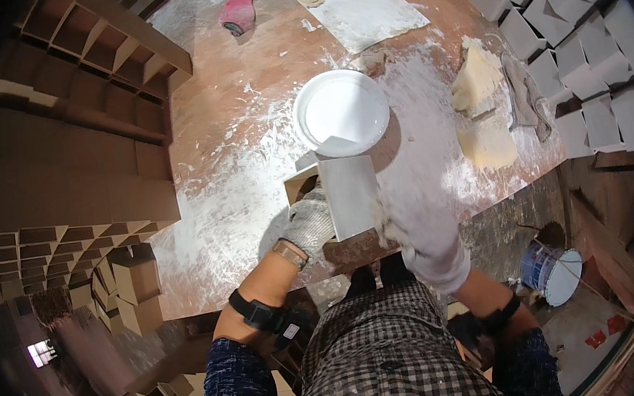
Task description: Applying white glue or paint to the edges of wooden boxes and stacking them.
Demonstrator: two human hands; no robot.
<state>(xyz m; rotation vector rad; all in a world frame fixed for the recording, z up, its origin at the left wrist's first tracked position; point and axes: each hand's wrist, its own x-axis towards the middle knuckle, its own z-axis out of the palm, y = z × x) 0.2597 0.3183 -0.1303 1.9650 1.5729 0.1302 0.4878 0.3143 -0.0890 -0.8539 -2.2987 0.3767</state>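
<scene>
My left hand (309, 223), in a grey knit glove, reaches into the open side of a cardboard box (351, 194) and holds it over the table's near part. The box's upper face is coated white; its inside is brown. My fingers are partly hidden within it. Just right of the box is my right hand (428, 244), in a whitish glove smeared by motion, so its fingers cannot be made out. Beyond the box stands a round white basin (341, 113) with white paste in it.
White smears cover the wooden table (220, 154). Pink cloth (237, 13), a white-coated board (363, 11), yellowish pieces (487, 141) and a grey rag (525, 95) lie on it. Brown boxes (73, 158) are stacked left, white boxes (575, 39) right. A blue bucket (549, 272) stands below.
</scene>
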